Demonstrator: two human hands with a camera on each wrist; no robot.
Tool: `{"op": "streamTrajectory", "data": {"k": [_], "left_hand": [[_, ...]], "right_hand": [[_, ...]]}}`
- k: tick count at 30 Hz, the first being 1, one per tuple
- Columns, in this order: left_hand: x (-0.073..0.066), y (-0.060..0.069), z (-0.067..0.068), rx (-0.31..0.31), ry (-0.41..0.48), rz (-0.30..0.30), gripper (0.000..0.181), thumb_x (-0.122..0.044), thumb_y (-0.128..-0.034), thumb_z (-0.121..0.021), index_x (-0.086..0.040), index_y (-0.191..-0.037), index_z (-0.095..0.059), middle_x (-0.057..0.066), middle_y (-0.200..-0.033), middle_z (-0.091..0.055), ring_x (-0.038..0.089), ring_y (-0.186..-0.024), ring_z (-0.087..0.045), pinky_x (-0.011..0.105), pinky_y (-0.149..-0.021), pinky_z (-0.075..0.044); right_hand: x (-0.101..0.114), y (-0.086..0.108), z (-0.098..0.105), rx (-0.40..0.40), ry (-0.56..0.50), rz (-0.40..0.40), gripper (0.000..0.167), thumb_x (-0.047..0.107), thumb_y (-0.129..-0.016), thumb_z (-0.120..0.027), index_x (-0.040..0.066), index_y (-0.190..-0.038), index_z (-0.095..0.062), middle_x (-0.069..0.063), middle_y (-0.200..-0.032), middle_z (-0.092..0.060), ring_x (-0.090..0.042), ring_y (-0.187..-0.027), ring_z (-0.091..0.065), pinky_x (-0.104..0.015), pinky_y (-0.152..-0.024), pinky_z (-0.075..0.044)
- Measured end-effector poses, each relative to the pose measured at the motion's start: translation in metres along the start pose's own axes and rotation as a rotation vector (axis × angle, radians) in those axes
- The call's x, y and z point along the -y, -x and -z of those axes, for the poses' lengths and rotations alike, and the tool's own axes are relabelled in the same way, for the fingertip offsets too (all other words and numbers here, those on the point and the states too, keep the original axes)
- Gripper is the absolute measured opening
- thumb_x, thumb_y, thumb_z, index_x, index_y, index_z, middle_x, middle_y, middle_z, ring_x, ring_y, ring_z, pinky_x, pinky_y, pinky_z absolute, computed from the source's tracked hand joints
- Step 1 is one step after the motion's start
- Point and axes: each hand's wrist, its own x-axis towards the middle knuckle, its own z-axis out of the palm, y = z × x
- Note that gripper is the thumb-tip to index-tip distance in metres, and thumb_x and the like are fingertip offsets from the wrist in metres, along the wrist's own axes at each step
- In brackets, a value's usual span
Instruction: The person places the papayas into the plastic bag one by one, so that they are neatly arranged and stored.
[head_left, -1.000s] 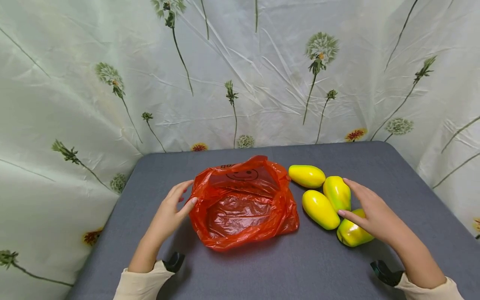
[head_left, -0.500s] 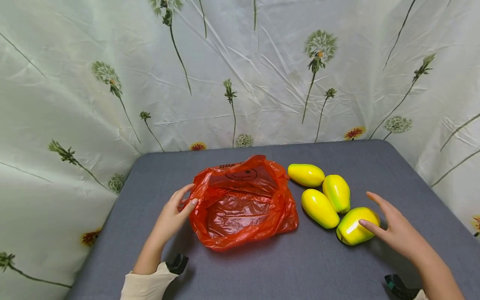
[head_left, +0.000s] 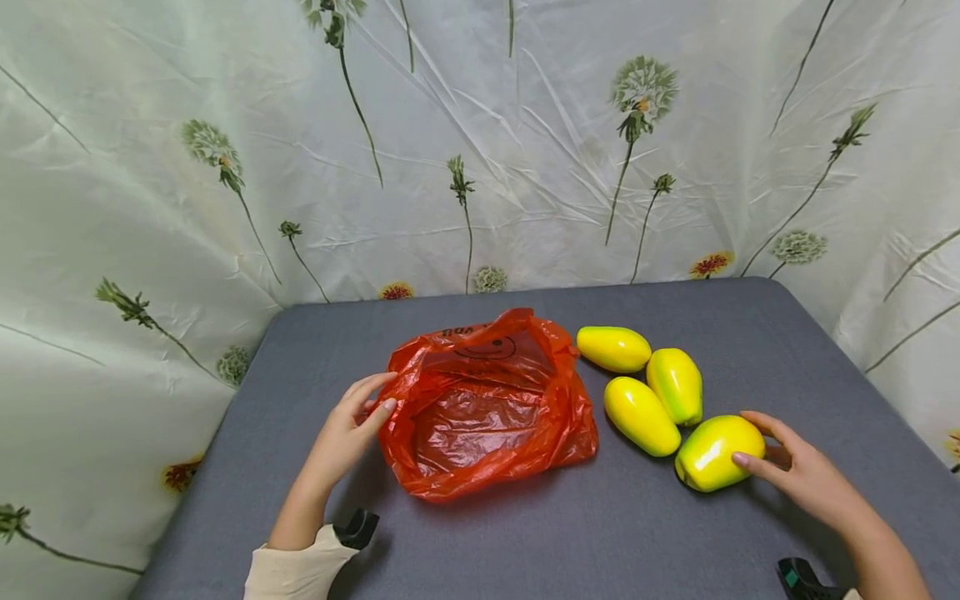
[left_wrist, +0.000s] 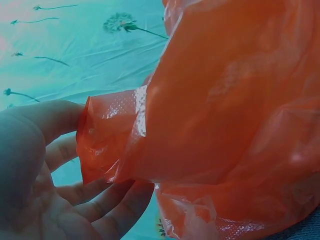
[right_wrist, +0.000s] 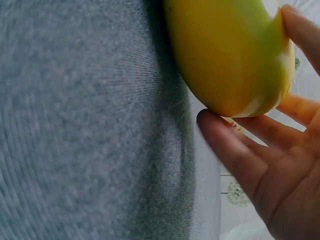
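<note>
A red plastic bag (head_left: 480,421) lies with its mouth wide toward me, a smiley face printed on its far inner wall. My left hand (head_left: 348,433) holds the bag's left rim, thumb on the near side and fingers behind; the left wrist view has a flap of red plastic (left_wrist: 107,140) between them. At the right, my right hand (head_left: 806,475) grips the right end of the nearest yellow-green papaya (head_left: 716,454), thumb in front and fingers behind. That papaya (right_wrist: 230,60) still rests on the table in the right wrist view.
Several more yellow papayas lie between the bag and my right hand: one at the back (head_left: 613,349), one at the right (head_left: 677,385), one at the front (head_left: 641,417). The grey cloth-covered table (head_left: 525,550) ends at a flowered curtain (head_left: 540,167).
My right hand drew back to the right from among the papayas, then closed in on the end of the nearest one. My left hand stayed at the bag's rim.
</note>
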Motion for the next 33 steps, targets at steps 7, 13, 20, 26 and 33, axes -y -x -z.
{"op": "streamTrajectory", "data": {"k": [7,13,20,26,33], "left_hand": [[-0.001,-0.001,0.000,-0.017,-0.015,-0.015,0.039,-0.021,-0.0884,-0.058,-0.012,-0.125,-0.051,0.008,-0.126,-0.043,0.025,-0.090,-0.057,0.025,-0.071,-0.048],[0.000,-0.001,0.000,-0.021,-0.014,-0.010,0.037,-0.021,-0.0885,-0.058,-0.011,-0.124,-0.053,0.008,-0.127,-0.043,0.025,-0.091,-0.056,0.025,-0.073,-0.048],[0.000,0.000,0.000,-0.025,-0.020,-0.006,0.035,-0.020,-0.0886,-0.058,-0.011,-0.122,-0.055,0.010,-0.129,-0.041,0.026,-0.091,-0.055,0.027,-0.072,-0.048],[-0.002,0.000,0.000,-0.031,-0.020,-0.024,0.034,-0.013,-0.0881,-0.058,-0.007,-0.121,-0.056,0.012,-0.132,-0.038,0.025,-0.089,-0.056,0.024,-0.071,-0.048],[-0.030,0.004,0.001,-0.018,-0.030,-0.032,0.034,-0.003,-0.0867,-0.057,0.006,-0.119,-0.053,0.023,-0.133,-0.035,0.034,-0.091,-0.057,0.019,-0.070,-0.046]], "right_hand": [[-0.004,0.003,-0.001,-0.044,-0.049,-0.008,0.060,0.018,-0.083,-0.065,-0.004,-0.129,-0.034,-0.026,-0.124,-0.038,0.014,-0.081,-0.043,-0.022,-0.061,-0.046],[-0.001,0.009,0.005,-0.088,-0.054,-0.020,0.060,0.020,-0.082,-0.067,-0.001,-0.130,-0.036,0.000,-0.119,-0.040,0.015,-0.084,-0.042,-0.021,-0.062,-0.046],[0.010,0.013,0.012,-0.164,-0.134,0.074,0.060,0.007,-0.080,-0.068,0.002,-0.131,-0.037,0.023,-0.113,-0.035,0.013,-0.087,-0.048,-0.013,-0.063,-0.046],[0.032,0.010,0.017,-0.229,-0.155,0.151,0.064,-0.001,-0.078,-0.067,0.006,-0.133,-0.037,0.020,-0.116,-0.039,0.011,-0.089,-0.050,-0.011,-0.065,-0.045],[0.065,-0.002,0.015,-0.307,-0.267,0.376,0.071,-0.025,-0.066,-0.063,-0.006,-0.130,-0.036,0.001,-0.125,-0.042,-0.002,-0.101,-0.050,-0.010,-0.075,-0.042]]}}
